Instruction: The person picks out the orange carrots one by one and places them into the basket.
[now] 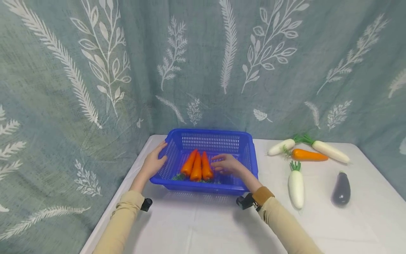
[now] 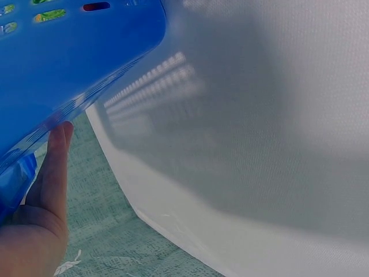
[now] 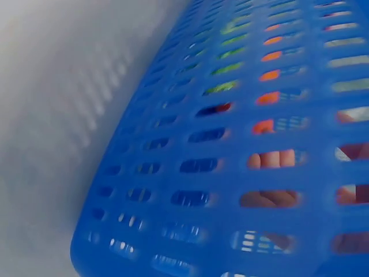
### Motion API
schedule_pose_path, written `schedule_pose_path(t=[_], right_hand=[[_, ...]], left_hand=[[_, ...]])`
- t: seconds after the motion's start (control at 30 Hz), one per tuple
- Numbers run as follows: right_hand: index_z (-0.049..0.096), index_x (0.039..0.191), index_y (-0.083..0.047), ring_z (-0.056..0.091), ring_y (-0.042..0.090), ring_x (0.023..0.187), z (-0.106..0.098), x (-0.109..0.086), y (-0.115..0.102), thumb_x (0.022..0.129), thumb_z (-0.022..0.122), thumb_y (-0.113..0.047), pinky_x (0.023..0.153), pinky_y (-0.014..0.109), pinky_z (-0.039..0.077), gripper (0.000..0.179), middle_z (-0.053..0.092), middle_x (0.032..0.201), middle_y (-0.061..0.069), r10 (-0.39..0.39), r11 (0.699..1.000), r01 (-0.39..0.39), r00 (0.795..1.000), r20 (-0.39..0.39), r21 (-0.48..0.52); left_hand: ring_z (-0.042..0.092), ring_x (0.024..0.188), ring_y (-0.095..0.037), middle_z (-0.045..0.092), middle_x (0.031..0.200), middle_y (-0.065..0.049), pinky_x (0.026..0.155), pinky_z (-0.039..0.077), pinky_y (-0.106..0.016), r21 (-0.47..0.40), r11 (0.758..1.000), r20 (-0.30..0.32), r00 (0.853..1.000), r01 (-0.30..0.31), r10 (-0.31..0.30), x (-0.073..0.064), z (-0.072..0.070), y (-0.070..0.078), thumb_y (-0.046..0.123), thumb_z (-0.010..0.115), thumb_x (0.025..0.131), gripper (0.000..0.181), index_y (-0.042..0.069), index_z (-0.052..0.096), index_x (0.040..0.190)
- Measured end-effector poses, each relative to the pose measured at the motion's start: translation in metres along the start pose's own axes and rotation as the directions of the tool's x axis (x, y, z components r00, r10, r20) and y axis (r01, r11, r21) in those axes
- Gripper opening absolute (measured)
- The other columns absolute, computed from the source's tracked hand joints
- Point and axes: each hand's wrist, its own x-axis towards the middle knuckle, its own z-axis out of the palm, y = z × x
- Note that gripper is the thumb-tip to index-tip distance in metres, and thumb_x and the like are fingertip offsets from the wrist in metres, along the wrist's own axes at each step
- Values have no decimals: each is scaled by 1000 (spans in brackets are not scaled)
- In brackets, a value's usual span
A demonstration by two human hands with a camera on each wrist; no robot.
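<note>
A blue perforated plastic basket point(image 1: 203, 189) stands on the white table, with three orange carrots point(image 1: 196, 169) side by side inside, their green tops toward the front. My left hand point(image 1: 153, 163) holds the basket's left rim, fingers along the outside and thumb at the top edge. In the left wrist view that hand point(image 2: 46, 196) lies against the basket wall point(image 2: 75, 57). Over the basket's inside, just right of the carrots, my right hand point(image 1: 229, 164) is loosely bent with nothing in it. Through the wall slots in the right wrist view, parts of its fingers point(image 3: 271, 159) show.
To the right lie white radishes point(image 1: 296, 188) with green tops, two of them farther back beside another orange carrot point(image 1: 309, 155). A dark purple eggplant point(image 1: 342, 190) is near the table's right side. A patterned green curtain point(image 1: 203, 70) hangs behind the table.
</note>
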Motion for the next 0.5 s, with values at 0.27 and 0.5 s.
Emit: schedule_pose_path(t=[0.27, 0.5], right_hand=[[51, 131, 9, 65, 31, 98, -4, -11, -1, 94, 61, -11, 86, 38, 54, 44, 61, 122, 26, 4, 994, 0, 999, -34, 107], [55, 131, 7, 64, 33, 101, -14, -26, -13, 95, 59, -12, 81, 33, 56, 40, 63, 119, 20, -54, 994, 58, 997, -48, 89]], left_hand=[[22, 142, -43, 24, 157, -22, 115, 22, -56, 2, 1000, 12, 1000, 17, -17, -3, 2, -5, 1, 46, 95, 54, -8, 34, 147], [23, 141, -44, 25, 157, -21, 114, 22, -56, 14, 1000, 2, 1000, 12, -12, 0, 0, -5, 2, 47, 94, 54, -7, 35, 147]])
